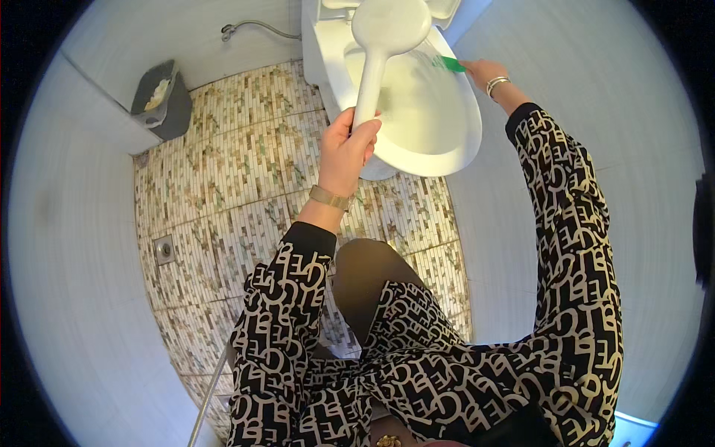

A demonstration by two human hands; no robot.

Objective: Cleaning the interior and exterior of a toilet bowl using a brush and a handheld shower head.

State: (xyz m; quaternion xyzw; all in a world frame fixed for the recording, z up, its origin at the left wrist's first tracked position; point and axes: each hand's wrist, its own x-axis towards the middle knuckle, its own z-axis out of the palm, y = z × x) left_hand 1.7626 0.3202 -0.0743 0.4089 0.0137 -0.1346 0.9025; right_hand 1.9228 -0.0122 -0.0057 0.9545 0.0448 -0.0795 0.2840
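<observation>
The left hand (342,158) is closed around the lower end of a white, round-headed, long-handled tool (391,26), thumb and fingers pressed in on the grip. From where I stand I can't tell whether it is a dipper or something else, but the slim handle is the natural part to hold, and gripping it so low seems to leave the broad head free. The right hand (488,77) pinches the near end of a green brush (450,65) at its fingertips, on the far side of the toilet bowl (424,164) from the left hand. That arm reaches out around the rim, presumably so that the brush can lie over the bowl; whether the bristles touch the inside I can't make out.

The white tool's long axis runs up and away from the left hand, leaning a little rightward, its head pointing away from the person and partly covering the back of the bowl from my view. The brush lies more crosswise: its long axis runs leftward from the right fingertips, tilted slightly away, with pale bristles toward the white head. Well left of the left hand, a grey bin (175,115) stands by the wall.
</observation>
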